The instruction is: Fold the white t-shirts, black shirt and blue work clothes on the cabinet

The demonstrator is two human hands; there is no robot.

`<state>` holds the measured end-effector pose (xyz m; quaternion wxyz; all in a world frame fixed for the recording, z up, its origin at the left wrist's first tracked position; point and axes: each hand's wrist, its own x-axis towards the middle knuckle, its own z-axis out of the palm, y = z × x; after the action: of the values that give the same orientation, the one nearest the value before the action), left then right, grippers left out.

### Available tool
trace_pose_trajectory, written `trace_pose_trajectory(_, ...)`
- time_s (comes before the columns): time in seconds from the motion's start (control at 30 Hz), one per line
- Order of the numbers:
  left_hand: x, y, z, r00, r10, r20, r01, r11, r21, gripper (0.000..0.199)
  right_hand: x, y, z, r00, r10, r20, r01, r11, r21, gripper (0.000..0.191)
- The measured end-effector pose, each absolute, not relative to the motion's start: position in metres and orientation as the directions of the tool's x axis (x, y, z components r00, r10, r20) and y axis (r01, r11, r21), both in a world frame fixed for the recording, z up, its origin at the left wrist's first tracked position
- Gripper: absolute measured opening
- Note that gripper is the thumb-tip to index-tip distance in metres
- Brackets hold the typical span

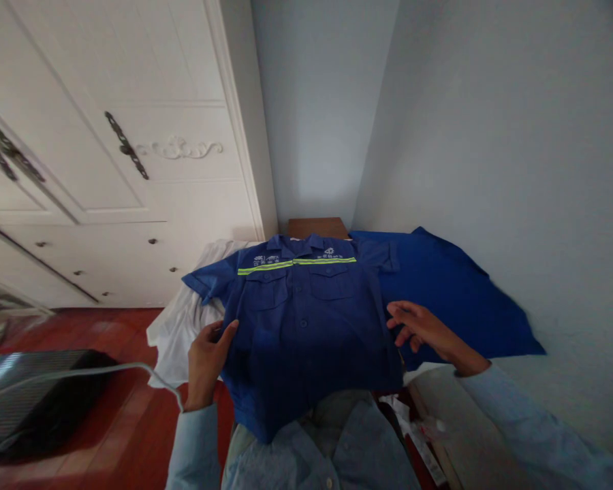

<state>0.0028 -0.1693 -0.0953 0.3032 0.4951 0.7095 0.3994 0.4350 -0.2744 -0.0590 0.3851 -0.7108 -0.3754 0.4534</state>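
Observation:
A dark blue short-sleeved work shirt (306, 340) lies front up with its collar away from me. A yellow-green reflective stripe crosses its chest above two buttoned pockets, and white printing sits above the stripe. At the shirt's left edge, my left hand (207, 357) has its thumb on the cloth and its fingers curled at the side, gripping the edge. My right hand (421, 330) hovers by the right edge, fingers apart and slightly bent, with nothing visible in them. The shirt's lower hem hangs toward my lap.
Bright blue cloth (454, 299) spreads to the right, against the wall. White cloth (178, 340) drapes on the left. A white wardrobe (194, 204) stands at the left back. A black ridged object (41, 401) is on the red floor, and a pale cable (107, 369) runs to my left wrist.

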Motion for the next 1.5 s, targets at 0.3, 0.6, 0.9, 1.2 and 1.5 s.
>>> trace_pose_trajectory(0.3,-0.014,-0.150,-0.096,-0.388,0.920,0.056,0.562,0.188,0.806,0.045,0.449,-0.246,-0.062,0.262,0.938,-0.229,0.458,-0.330,-0.826,0.031)
trace_pose_trajectory(0.6,-0.008,-0.152,-0.088,-0.402,0.905,0.143,0.734,0.224,0.642,0.046,0.420,-0.270,-0.074,0.253,0.891,-0.377,0.588,-0.451,-0.671,0.044)
trace_pose_trajectory(0.9,-0.011,-0.125,-0.088,-0.344,0.933,0.110,0.693,0.173,0.700,0.048,0.426,-0.256,-0.064,0.198,0.959,-0.204,0.538,-0.280,-0.795,0.042)
trace_pose_trajectory(1.2,-0.015,-0.118,-0.090,-0.443,0.892,0.085,0.692,0.281,0.665,0.040,0.464,-0.279,-0.059,0.511,0.815,-0.274,0.083,-0.364,-0.928,0.040)
trace_pose_trajectory(1.5,-0.023,-0.110,-0.092,-0.333,0.941,0.056,0.760,0.232,0.608,0.037,0.474,-0.296,-0.072,0.442,0.849,-0.289,0.274,-0.435,-0.858,0.053)
